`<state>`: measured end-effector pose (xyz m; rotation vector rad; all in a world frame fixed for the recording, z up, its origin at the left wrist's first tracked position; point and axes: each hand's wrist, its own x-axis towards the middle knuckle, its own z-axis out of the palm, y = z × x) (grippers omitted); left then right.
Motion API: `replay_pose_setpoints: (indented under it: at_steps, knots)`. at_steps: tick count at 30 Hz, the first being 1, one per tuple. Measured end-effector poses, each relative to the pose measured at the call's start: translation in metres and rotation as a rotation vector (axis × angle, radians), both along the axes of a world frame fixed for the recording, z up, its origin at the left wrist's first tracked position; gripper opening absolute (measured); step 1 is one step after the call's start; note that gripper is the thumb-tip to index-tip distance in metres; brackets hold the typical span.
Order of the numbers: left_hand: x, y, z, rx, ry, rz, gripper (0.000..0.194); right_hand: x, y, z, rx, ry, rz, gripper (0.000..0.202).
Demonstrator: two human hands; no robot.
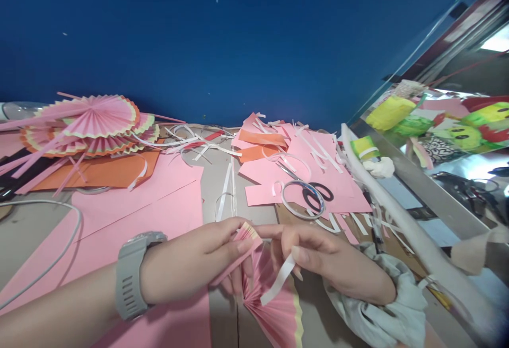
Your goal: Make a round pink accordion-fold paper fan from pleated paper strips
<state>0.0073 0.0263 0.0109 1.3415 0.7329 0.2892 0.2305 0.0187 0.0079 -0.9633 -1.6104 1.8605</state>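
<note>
My left hand [199, 263], with a grey watch [133, 276] on its wrist, pinches the folded top of a pink pleated paper fan [274, 311]. My right hand [330, 266] meets it at the same folded end and holds a white paper strip [278, 281] between thumb and fingers. The fan spreads downward below both hands and has a pale yellow edge. Large pink paper sheets [159, 205] lie under my left forearm.
Finished pink and orange fans [91, 125] are stacked at the back left. Black-handled scissors [314, 191] and a tape ring [300, 199] rest on pink paper scraps [294, 167]. White strips litter the table. A white cable [55, 252] runs at left; plush toys [457, 130] sit right.
</note>
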Motion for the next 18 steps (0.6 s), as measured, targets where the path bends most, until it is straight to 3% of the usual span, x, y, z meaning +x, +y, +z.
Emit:
replay_pose_setpoints:
  at_steps: [5,10,13,15,18]
  knots:
    - [-0.001,0.000,0.006,0.047,0.016,0.057,0.038,0.001,0.001,0.004,-0.040,-0.038,-0.026,0.024]
    - [0.001,0.006,0.014,0.222,-0.139,0.048,0.028,0.005,0.000,0.007,0.007,0.004,-0.133,0.027]
    - [0.002,0.006,0.014,0.140,-0.184,0.006,0.023,0.006,0.000,0.008,0.005,0.029,-0.133,0.027]
    - [0.001,0.004,0.013,0.086,-0.131,-0.024,0.022,0.006,0.001,0.008,0.000,0.062,-0.115,0.026]
    - [-0.001,0.003,0.010,0.140,0.007,-0.003,0.014,0.006,0.001,0.008,-0.012,0.104,-0.093,0.024]
